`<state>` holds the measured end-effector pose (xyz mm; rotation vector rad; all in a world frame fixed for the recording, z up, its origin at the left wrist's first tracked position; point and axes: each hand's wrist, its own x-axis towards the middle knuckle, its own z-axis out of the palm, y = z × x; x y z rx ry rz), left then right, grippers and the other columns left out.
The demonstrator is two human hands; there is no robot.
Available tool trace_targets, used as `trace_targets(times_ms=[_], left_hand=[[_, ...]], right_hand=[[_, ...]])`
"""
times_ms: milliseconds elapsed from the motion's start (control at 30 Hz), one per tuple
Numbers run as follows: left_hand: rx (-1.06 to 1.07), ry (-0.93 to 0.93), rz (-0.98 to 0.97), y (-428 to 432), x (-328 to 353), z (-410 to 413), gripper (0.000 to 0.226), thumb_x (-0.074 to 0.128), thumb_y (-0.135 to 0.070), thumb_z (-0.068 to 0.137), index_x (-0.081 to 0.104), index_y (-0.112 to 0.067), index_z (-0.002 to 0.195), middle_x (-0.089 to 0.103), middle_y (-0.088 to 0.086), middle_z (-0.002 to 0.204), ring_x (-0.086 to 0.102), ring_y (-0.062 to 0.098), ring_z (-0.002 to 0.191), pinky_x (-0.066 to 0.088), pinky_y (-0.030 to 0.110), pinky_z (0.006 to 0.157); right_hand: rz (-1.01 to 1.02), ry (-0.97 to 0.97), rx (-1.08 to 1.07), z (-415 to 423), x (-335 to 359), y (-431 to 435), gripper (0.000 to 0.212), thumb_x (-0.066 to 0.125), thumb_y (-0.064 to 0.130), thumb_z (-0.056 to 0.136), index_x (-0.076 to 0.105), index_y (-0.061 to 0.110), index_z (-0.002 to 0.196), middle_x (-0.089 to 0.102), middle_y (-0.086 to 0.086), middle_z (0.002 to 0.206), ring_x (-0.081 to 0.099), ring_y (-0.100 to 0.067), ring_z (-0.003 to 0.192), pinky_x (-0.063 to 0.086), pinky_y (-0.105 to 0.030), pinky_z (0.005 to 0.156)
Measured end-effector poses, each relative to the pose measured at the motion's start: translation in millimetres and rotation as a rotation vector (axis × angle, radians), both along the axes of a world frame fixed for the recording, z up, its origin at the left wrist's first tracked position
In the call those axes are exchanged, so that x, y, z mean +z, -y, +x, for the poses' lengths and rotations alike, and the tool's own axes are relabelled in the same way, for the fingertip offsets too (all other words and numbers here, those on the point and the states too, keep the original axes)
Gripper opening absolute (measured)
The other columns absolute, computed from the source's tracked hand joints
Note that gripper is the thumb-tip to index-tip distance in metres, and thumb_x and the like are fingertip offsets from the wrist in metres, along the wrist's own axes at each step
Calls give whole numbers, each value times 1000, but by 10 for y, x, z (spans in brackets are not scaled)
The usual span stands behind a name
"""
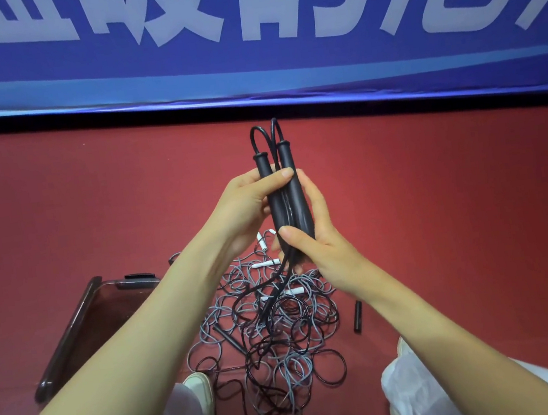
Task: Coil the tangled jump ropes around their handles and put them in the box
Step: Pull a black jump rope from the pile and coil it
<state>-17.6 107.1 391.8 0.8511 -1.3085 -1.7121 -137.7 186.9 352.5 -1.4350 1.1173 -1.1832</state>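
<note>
Held high: left hand (248, 203) and right hand (316, 236) both wrap their grip round the paired black jump-rope handles (286, 185); black cord (273, 288) trails into the tangled black-and-grey rope pile (275, 338).

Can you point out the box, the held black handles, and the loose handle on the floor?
box (66, 339): head view, its dark left rim.
held black handles (298, 204): head view, right handle's middle.
loose handle (358, 316): head view, its middle.
</note>
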Motion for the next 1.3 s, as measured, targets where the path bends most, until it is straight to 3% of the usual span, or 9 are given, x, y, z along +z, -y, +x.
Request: trace_targets(times_ms=[133, 267, 433, 567, 767, 867, 967, 1133, 1300], left_hand=[[16, -9, -12, 29, 9, 13, 9, 62, -11, 90, 70, -10, 91, 72, -1, 86, 64, 7, 68, 50, 17, 66], [-20, 41, -89, -3, 32, -9, 10, 61, -8, 90, 70, -7, 95, 67, 5, 90, 62, 5, 64, 43, 12, 55], [-57, 42, -81, 2, 0, -24, 10, 61, -10, 90, 70, -11, 93, 68, 5, 95, 62, 7, 69, 44, 14, 60], [-37, -1, -88, 1, -6, -46, 9, 63, -13, 89, 68, -11, 97, 67, 6, 99, 62, 5, 68, 44, 16, 60], [-188, 253, -76, -122, -226, -95, 55, 62, -53, 84, 55, -13, 121, 65, -2, 95, 62, 4, 74, 48, 26, 78], [-495, 394, -152, -226, -280, -31, 45, 44, -48, 91, 62, -8, 98, 58, -1, 64, 54, 10, 57, 47, 20, 66], [-411, 360, -168, -77, -250, 99, 32, 52, -41, 89, 66, -12, 87, 40, -9, 55, 37, 7, 50, 39, 21, 59], [-311, 396, -269, 132, -267, 258, 13, 68, -34, 77, 73, -26, 70, 47, -8, 60, 36, 7, 58, 30, 28, 64], [-581, 439, -312, 184, -260, 361, 14, 69, -21, 68, 76, -28, 78, 68, -14, 73, 58, 2, 68, 46, 20, 70]], right_hand=[[178, 55, -4, -50, 70, 40, 44, 51, 17, 98, 27, 19, 135, 71, -6, 94, 66, -19, 78, 55, -34, 70], [256, 14, 57, -134, 159, 52, 22, 56, 24, 95, 54, 18, 116, 70, -12, 100, 69, -13, 84, 58, -29, 68], [247, -35, 56, -154, 155, 63, 19, 51, 17, 99, 51, 8, 115, 65, -12, 93, 66, -5, 73, 54, -23, 61], [214, 14, 21, -133, 131, 36, 6, 49, 17, 99, 53, 16, 104, 68, -2, 83, 65, -10, 74, 52, -30, 74], [63, 399, -222, -217, 232, 114, 10, 48, 10, 97, 57, 9, 94, 67, -2, 76, 63, -13, 67, 54, -28, 68], [-10, 290, -296, -384, 287, 136, 12, 48, 15, 98, 57, 8, 94, 70, -3, 79, 63, -14, 68, 51, -26, 64], [-51, 85, -342, -502, 314, 126, 9, 50, 12, 98, 53, 8, 91, 65, -4, 76, 60, -7, 60, 46, -19, 60], [55, -52, 8, -453, 316, 51, 7, 51, 8, 96, 52, 14, 94, 62, 5, 71, 58, -10, 60, 46, -27, 59], [316, -200, 478, -450, 292, -56, 23, 56, 15, 95, 47, 13, 116, 61, 3, 81, 60, -12, 72, 48, -27, 65]])
